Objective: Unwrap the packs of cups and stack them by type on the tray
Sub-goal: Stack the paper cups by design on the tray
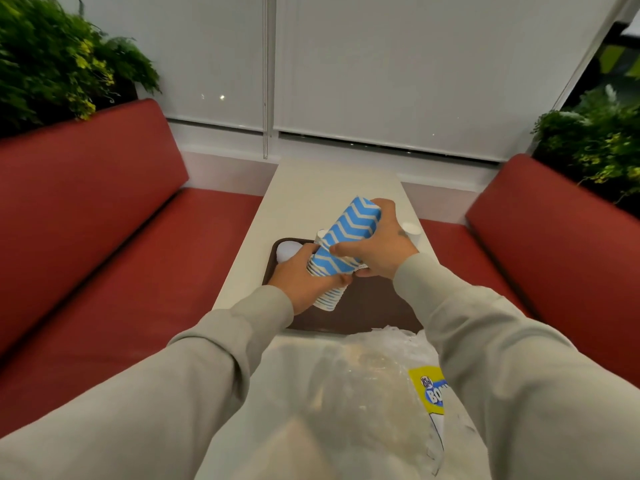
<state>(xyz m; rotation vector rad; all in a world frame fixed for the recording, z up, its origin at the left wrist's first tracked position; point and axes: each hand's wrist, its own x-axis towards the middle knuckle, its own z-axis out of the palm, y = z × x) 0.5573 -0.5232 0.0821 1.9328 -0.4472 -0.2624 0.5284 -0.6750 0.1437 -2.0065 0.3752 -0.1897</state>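
Observation:
Above the brown tray I hold a tilted stack of blue chevron paper cups. My left hand grips the stack's lower, rim end, where several white cups with thin blue stripes stick out below it. My right hand curls round the upper cup of the stack from the right. A white cup lies on the tray's far left corner, partly hidden by my left hand. Another white cup stands on the table behind my right hand.
Crumpled clear plastic wrap with a yellow and blue label lies on the narrow white table in front of the tray. Red benches flank the table, with plants behind them.

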